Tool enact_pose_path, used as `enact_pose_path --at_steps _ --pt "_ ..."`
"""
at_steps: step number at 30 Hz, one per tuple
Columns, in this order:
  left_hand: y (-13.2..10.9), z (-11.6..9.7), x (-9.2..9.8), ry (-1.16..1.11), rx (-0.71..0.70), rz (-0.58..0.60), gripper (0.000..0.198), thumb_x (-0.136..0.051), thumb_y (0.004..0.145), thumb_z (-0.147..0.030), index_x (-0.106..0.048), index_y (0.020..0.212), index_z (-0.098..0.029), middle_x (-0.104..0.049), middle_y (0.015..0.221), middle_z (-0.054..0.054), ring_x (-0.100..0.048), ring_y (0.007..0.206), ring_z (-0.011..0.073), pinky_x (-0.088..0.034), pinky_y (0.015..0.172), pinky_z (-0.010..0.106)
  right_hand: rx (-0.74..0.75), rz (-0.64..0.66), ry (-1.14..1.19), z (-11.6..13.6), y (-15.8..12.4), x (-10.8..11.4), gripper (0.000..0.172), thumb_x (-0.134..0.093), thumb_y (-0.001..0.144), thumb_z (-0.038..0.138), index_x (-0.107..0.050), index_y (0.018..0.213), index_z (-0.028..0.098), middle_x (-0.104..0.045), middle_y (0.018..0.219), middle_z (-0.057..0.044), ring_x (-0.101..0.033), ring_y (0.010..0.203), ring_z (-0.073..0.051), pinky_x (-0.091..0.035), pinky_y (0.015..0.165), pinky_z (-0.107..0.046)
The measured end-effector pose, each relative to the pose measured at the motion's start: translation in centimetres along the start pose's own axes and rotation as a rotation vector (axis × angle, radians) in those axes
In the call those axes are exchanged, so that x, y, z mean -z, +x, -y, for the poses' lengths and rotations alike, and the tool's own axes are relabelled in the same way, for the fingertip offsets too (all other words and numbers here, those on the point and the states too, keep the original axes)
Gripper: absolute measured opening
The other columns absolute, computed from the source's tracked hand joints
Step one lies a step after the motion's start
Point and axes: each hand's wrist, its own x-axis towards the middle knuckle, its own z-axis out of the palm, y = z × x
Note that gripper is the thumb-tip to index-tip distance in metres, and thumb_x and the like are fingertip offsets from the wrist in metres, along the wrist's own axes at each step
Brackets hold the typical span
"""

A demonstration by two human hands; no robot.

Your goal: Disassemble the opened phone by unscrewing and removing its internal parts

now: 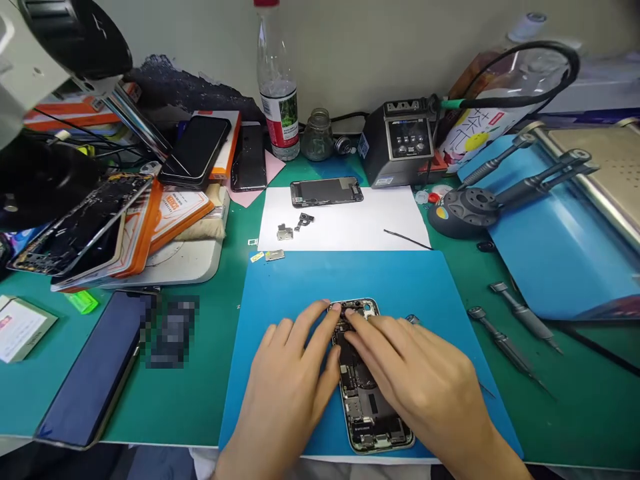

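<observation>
An opened smartphone (375, 403), its inner boards and battery exposed, lies on the blue mat (280, 287). At its upper left edge, my left hand (290, 373) grips with the fingertips, thumb against the side. My right hand (425, 373) reaches over the phone's right side; its fingers are drawn together at the top end, and anything tiny between them is hidden. Beneath that hand lies a partly covered tool (413, 319), its kind unclear. On white paper (345, 230) rest a removed screen (327, 192), a camera module (305, 221) and a metal bracket (285, 232).
Two screwdrivers (510, 350) lie at right, near a dark round holder (463, 212). A soldering station (397, 143) and a water bottle (280, 100) stand behind. Another phone (100, 367) lies at left, below stacked phones and boxes (135, 227) and a microscope (75, 40).
</observation>
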Motion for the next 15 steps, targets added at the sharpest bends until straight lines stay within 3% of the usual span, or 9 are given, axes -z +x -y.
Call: enact_pose_path --at_steps 7,15 --pt "0.34 -0.12 0.09 0.023 -0.008 -0.03 0.041 -0.047 0.115 -0.022 -0.059 0.154 -0.022 -0.073 0.15 0.008 -0.072 0.099 0.026 -0.051 0.08 0.042 -0.006 0.01 0.005 0.19 -0.23 -0.67 0.023 -0.066 0.104 0.01 -0.077 0.125 0.01 -0.083 0.1 -0.008 -0.071 0.079 -0.019 -0.049 0.076 -0.038" --pt "-0.08 0.33 0.08 0.043 -0.02 0.034 0.043 -0.045 0.117 -0.026 -0.06 0.158 -0.025 -0.071 0.155 0.006 -0.069 0.093 0.0229 -0.052 0.078 0.041 -0.071 -0.003 0.084 0.49 -0.55 -1.01 0.021 -0.075 0.101 0.01 -0.074 0.121 0.011 -0.084 0.107 -0.01 -0.076 0.095 -0.021 -0.056 0.091 -0.036"
